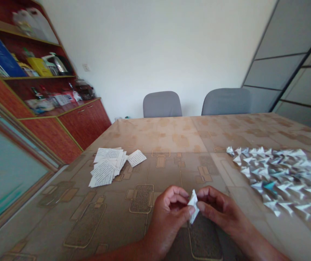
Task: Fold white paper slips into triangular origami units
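My left hand (168,212) and my right hand (217,208) meet just above the near edge of the table (171,145). Both pinch a small folded piece of white printed paper (193,210) between thumbs and fingertips; it stands upright between them. A loose pile of flat printed paper slips (109,166) lies to the left of my hands. Spread over the table's right side is a large heap of several folded paper triangles (277,174).
Two grey chairs (162,104) (226,101) stand at the table's far side against a white wall. A red-brown cabinet with cluttered shelves (49,90) lines the left. Grey panelled doors (293,65) are at the right.
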A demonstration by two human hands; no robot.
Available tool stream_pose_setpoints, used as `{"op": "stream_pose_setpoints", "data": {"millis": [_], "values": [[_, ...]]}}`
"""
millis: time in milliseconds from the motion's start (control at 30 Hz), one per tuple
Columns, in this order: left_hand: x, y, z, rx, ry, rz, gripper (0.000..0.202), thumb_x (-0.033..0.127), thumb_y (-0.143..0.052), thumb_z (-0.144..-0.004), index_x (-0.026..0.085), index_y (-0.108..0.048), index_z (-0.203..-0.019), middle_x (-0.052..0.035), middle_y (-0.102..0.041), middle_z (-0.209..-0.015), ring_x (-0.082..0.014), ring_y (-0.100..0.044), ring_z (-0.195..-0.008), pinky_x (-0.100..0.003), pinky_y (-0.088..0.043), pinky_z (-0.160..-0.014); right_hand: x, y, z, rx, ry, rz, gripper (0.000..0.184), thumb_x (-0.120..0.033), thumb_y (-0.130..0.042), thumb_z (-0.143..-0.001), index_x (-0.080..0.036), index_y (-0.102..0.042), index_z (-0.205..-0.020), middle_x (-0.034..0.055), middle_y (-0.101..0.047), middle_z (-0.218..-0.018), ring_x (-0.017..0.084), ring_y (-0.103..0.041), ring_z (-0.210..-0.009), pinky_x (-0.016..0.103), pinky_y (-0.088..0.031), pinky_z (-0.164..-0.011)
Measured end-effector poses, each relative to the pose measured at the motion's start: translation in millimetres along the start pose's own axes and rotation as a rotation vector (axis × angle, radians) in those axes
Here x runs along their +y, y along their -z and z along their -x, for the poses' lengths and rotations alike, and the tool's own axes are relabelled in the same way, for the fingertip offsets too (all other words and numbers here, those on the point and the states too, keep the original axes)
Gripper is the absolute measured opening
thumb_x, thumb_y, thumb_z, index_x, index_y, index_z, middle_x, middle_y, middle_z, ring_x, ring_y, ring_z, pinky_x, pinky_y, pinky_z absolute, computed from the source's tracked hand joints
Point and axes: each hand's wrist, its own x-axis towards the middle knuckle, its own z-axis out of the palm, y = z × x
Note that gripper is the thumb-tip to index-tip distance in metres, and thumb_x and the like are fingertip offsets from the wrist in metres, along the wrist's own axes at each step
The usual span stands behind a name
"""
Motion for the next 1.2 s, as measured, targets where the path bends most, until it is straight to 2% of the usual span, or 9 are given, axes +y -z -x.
{"op": "stream_pose_setpoints", "data": {"millis": [167,333,467,600,833,933,1033,1200], "values": [[4.2,1.2,2.2,-0.04,0.08,-0.006,0.022,0.033,-0.073,-0.073,0.015,-0.066,-0.082,-0.0036,-0.068,-0.076,-0.0159,-0.063,-0.07,-0.025,-0.047,-0.066,-1.1,-1.4,2.2,0.018,0.034,-0.001,0.03,-0.048,-0.062,-0.085,-0.019,-0.064,-0.076,0.0,-0.065,-0.066,0.015,-0.061,-0.063,0.026,-0.049,-0.06],[7.3,0.5,2.8,-0.058,0.137,-0.066,0.029,0.041,-0.073,-0.074,0.013,-0.068,-0.071,-0.0019,-0.065,-0.064,-0.0146,-0.059,-0.062,-0.024,-0.044,-0.063,-6.4,-5.0,6.1,0.01,0.05,0.059,0.032,-0.048,-0.056,-0.089,-0.02,-0.059,-0.075,0.0012,-0.064,-0.071,0.017,-0.06,-0.069,0.027,-0.049,-0.065],[7.0,1.0,3.3,-0.042,0.114,-0.07,0.027,0.039,-0.072,-0.074,0.013,-0.066,-0.069,0.0009,-0.06,-0.06,-0.0121,-0.054,-0.058,-0.022,-0.041,-0.058,-5.7,-7.4,7.6,0.034,0.041,0.128,0.035,-0.051,-0.052,-0.09,-0.019,-0.06,-0.077,0.0002,-0.058,-0.07,0.016,-0.055,-0.067,0.025,-0.046,-0.061],[6.9,1.7,3.1,-0.047,0.094,-0.094,0.027,0.038,-0.072,-0.074,0.013,-0.064,-0.066,0.0019,-0.056,-0.058,-0.0112,-0.051,-0.056,-0.022,-0.039,-0.057,-2.1,-7.9,6.0,0.014,0.062,0.047,0.032,-0.049,-0.055,-0.089,-0.019,-0.06,-0.079,-0.0003,-0.059,-0.071,0.015,-0.056,-0.068,0.025,-0.046,-0.062],[3.1,2.8,-0.2,-0.067,0.127,-0.09,0.025,0.037,-0.074,-0.07,0.012,-0.069,-0.075,-0.0027,-0.065,-0.068,-0.0151,-0.059,-0.064,-0.025,-0.043,-0.062,1.1,-6.6,5.8,0.053,0.075,0.018,0.03,-0.046,-0.058,-0.088,-0.019,-0.058,-0.076,-0.0012,-0.057,-0.069,0.014,-0.054,-0.065,0.024,-0.044,-0.06],[1.9,2.8,-0.2,-0.046,0.143,-0.105,0.025,0.035,-0.073,-0.069,0.012,-0.067,-0.071,-0.0019,-0.062,-0.063,-0.0141,-0.056,-0.059,-0.024,-0.041,-0.059,2.1,-6.9,5.7,0.03,0.069,0.0,0.026,-0.043,-0.059,-0.088,-0.02,-0.057,-0.078,-0.0016,-0.057,-0.07,0.014,-0.054,-0.067,0.024,-0.044,-0.061],[2.0,2.5,0.9,-0.091,0.171,-0.14,0.024,0.034,-0.071,-0.069,0.011,-0.063,-0.065,-0.0009,-0.059,-0.059,-0.0124,-0.052,-0.055,-0.024,-0.038,-0.056,4.0,-7.0,4.4,-0.019,0.062,-0.069,0.024,-0.042,-0.061,-0.087,-0.02,-0.056,-0.082,-0.0026,-0.056,-0.069,0.014,-0.055,-0.065,0.024,-0.043,-0.061],[1.4,3.1,-0.1,-0.105,0.182,-0.202,0.022,0.03,-0.07,-0.067,0.012,-0.06,-0.062,-0.001,-0.058,-0.058,-0.0126,-0.051,-0.056,-0.024,-0.036,-0.056,6.6,-5.8,3.8,-0.041,0.03,-0.12,0.027,-0.042,-0.065,-0.084,-0.018,-0.057,-0.074,-0.0029,-0.055,-0.065,0.012,-0.052,-0.061,0.023,-0.04,-0.059]]}}
